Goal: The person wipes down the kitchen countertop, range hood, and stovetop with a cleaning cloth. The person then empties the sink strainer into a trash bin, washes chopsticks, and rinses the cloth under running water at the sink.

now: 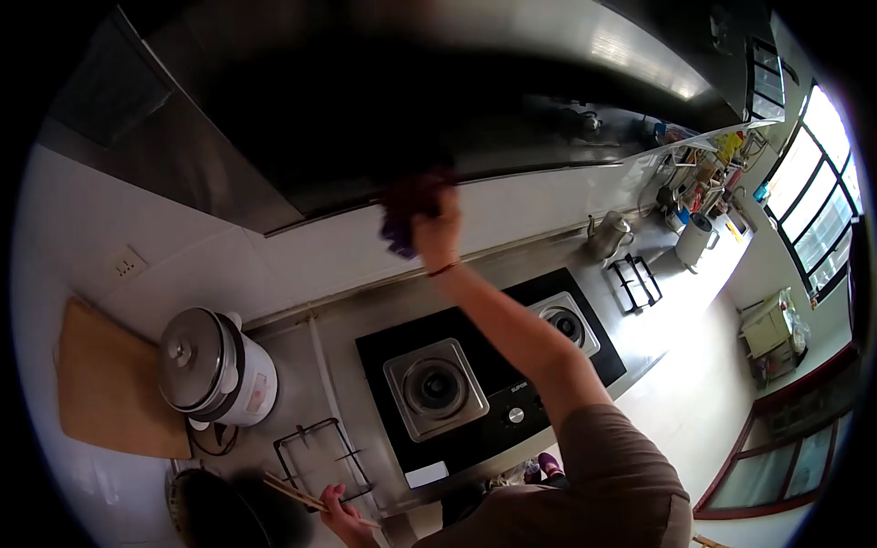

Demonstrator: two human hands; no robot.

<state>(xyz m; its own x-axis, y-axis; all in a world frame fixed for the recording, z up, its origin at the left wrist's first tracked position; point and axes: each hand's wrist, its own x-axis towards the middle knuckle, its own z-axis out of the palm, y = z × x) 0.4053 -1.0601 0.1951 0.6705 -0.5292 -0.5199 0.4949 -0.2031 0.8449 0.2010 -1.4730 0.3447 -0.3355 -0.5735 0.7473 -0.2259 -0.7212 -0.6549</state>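
A dark purple cloth (399, 233) is gripped in the right hand (438, 228), the fingers closed around it, and is held up at the lower edge of the range hood (639, 73), above the back edge of the worktop (292, 356). The cloth is blurred, and whether it is pressed to the metal cannot be told. A slender, pale wooden piece (290, 491) is clasped in the left hand (343, 521), near the worktop's front edge; whether it is joined to the dark round pan (219, 511) beside it cannot be told. Between the worktop's front and back edges, a black cooktop (498, 370) with 2 burners is set. 1 pan support (306, 431) is laid to its left. A rice cooker (251, 388) is placed towards the back left corner, beside a wooden board (114, 393); a metal kettle (609, 236) is stood by the back edge.
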